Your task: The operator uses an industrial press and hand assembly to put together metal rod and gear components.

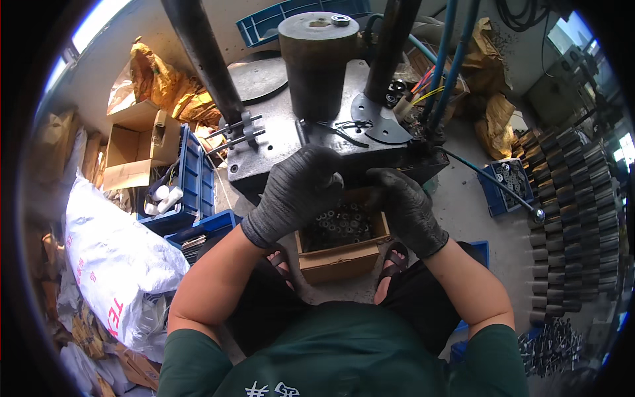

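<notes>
Both my hands wear dark grey knit gloves and are raised between the press table and an open cardboard box. My left hand [297,188] is closed in front of the table edge, its fingers curled around something small that I cannot make out. To the right, my right hand [411,210] has its fingers stretched toward the left, apart, with no object visible in them; the fingertips are in shadow. Below them the cardboard box [338,263] stands on the floor between my feet, holding many small metal rings [344,225].
The metal press table [264,155] carries a thick cylinder [319,66] with a bearing [340,20] on top, between two dark columns. A lever with a ball knob [538,215] juts out right. Stacked metal cylinders [572,225] stand far right; a white sack [112,251] and blue crates [192,172] left.
</notes>
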Demonstrator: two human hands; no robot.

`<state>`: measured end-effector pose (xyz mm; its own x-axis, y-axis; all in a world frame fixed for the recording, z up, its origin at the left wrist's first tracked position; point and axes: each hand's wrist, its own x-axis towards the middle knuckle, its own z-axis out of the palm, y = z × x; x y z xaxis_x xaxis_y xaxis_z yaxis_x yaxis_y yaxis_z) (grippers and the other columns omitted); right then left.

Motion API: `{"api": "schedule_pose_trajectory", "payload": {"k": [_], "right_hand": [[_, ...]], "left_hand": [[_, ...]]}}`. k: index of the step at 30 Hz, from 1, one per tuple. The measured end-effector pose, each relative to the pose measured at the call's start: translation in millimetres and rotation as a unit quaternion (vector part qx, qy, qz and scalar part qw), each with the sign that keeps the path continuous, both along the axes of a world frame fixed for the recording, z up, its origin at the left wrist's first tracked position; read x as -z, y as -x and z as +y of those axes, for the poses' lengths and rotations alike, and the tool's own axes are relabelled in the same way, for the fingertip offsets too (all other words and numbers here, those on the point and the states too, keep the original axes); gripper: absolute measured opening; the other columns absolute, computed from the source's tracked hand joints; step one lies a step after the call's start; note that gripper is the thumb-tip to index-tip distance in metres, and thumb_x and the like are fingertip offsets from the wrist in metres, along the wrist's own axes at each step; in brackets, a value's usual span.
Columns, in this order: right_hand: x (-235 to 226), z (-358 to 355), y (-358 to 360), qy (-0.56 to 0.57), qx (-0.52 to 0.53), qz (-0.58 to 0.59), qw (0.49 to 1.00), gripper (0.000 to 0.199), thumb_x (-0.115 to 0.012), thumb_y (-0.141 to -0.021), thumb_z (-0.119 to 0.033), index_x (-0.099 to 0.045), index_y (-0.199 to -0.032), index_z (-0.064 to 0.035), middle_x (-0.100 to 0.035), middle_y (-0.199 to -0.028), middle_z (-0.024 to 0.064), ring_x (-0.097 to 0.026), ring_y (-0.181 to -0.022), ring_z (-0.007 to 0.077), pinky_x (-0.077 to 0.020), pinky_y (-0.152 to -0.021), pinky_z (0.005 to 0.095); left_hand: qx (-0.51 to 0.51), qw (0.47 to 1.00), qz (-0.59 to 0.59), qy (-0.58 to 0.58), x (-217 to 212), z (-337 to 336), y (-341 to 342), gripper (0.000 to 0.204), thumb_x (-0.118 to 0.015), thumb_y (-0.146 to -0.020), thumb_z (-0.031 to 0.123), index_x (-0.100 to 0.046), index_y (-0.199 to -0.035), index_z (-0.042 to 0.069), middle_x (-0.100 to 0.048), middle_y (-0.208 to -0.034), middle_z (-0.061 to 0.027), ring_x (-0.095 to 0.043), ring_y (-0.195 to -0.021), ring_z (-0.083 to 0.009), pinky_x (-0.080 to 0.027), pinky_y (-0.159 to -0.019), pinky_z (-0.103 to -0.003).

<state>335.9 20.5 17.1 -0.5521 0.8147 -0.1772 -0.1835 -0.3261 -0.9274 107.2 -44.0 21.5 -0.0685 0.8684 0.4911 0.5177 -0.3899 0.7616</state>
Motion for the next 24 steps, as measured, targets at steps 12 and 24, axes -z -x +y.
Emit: {"api": "schedule_pose_trajectory", "payload": {"k": [12, 24], "right_hand": [[56.0, 3.2, 9.1, -0.177, -0.102, -0.076, 0.976, 0.045, -0.058, -0.103, -0.042, -0.065, -0.123, -0.0015, -0.072, -0.11, 0.0171, -0.072, -0.094, 0.0263, -0.059, -0.084, 0.0409], [76.9, 5.6, -38.0, 0.075, -0.027, 0.043, 0.996, 0.038, -0.059, -0.097, -0.043, -0.07, -0.101, -0.0072, -0.071, -0.09, 0.015, -0.072, -0.09, 0.0332, -0.0561, -0.083, 0.0492]], "left_hand": [[0.057, 0.997, 0.052, -0.02, 33.9, 14.1, -5.9, 0.028, -0.073, -0.092, 0.001, -0.061, -0.117, 0.004, -0.064, -0.105, -0.0036, -0.063, -0.093, -0.0111, -0.054, -0.083, -0.027], [0.218, 0.898, 0.334, -0.185, 21.8, 3.5, -107.3, 0.057, -0.083, -0.07, -0.002, -0.061, -0.121, 0.009, -0.066, -0.115, -0.0142, -0.062, -0.098, -0.0354, -0.052, -0.083, -0.046]]}}
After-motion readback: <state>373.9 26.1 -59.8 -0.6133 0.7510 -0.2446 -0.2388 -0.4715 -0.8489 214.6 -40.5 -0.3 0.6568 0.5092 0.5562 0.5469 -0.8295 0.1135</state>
